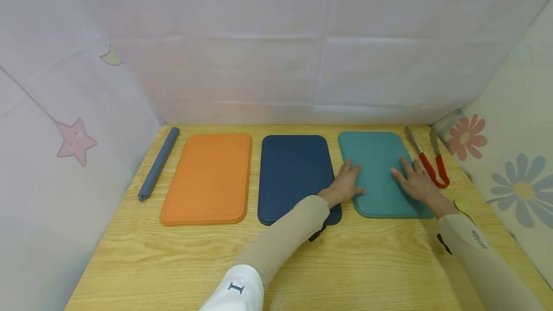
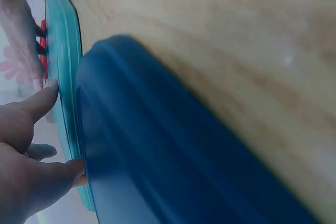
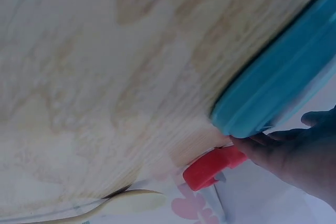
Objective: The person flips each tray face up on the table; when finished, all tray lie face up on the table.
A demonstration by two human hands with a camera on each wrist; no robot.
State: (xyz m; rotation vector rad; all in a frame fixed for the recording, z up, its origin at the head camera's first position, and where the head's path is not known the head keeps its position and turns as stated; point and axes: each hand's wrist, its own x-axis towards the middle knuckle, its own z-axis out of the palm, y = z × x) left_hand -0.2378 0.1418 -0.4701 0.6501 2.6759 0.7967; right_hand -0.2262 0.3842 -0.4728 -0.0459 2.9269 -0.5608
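Observation:
A teal rectangular tray-like board [image 1: 377,172] with rounded corners lies flat at the right of the table. My left hand [image 1: 344,184] is at its left edge, fingers and thumb spread and fairly straight. The right hand [image 1: 418,185] rests along the opposite edge with its thumb over the top face. Beneath my left wrist lies a matching navy board [image 1: 294,169], partly covered by the forearm. In the left wrist view the navy board's stepped rim [image 2: 157,103] fills the foreground. Just beyond my right fingers are red-handled tongs [image 1: 438,172].
An orange board [image 1: 211,176] of the same shape lies left of the navy one. Farther left is a slim blue-grey rod [image 1: 159,164]. Patterned cloth [image 1: 259,61] hangs behind the wooden table [image 1: 173,263] and at both sides.

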